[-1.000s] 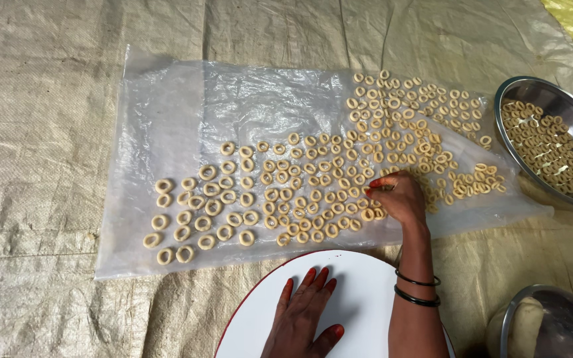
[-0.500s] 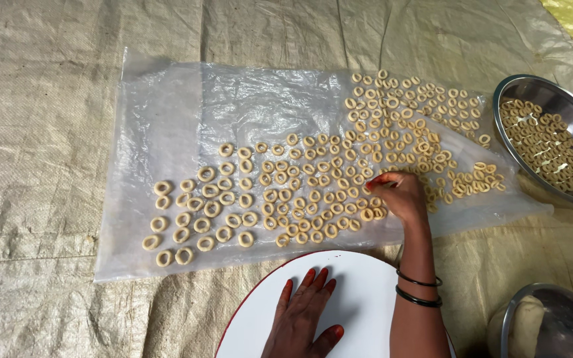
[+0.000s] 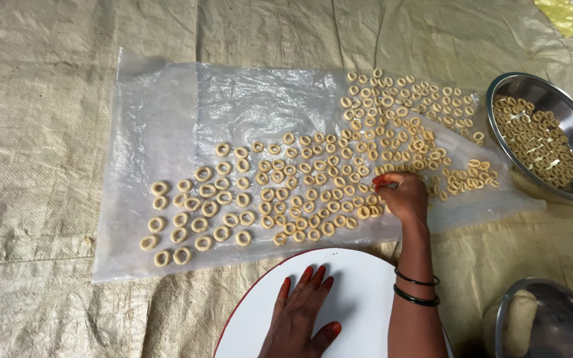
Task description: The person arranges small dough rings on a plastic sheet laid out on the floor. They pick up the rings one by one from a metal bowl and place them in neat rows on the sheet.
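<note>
Dough rings (image 3: 313, 185), pale and thin, lie in loose rows across the clear plastic sheet (image 3: 167, 119) at the frame's centre. They look light, soft and easily squashed, best lifted by the outer edge with fingertips. Right hand (image 3: 402, 195) has fingers bunched, pinching at a ring. Left hand (image 3: 303, 311) rests flat, fingers close together, on the white round tray (image 3: 359, 292) at lower centre

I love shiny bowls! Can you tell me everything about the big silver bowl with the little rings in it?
The steel bowl is round, shiny metal with a thin rolled rim. It sits upright on the tan woven mat at the right edge, partly cut off by the picture. Pale dough rings fill its bottom in a heap. Its left rim seems to rest on the clear plastic sheet. No hand touches it.
</note>
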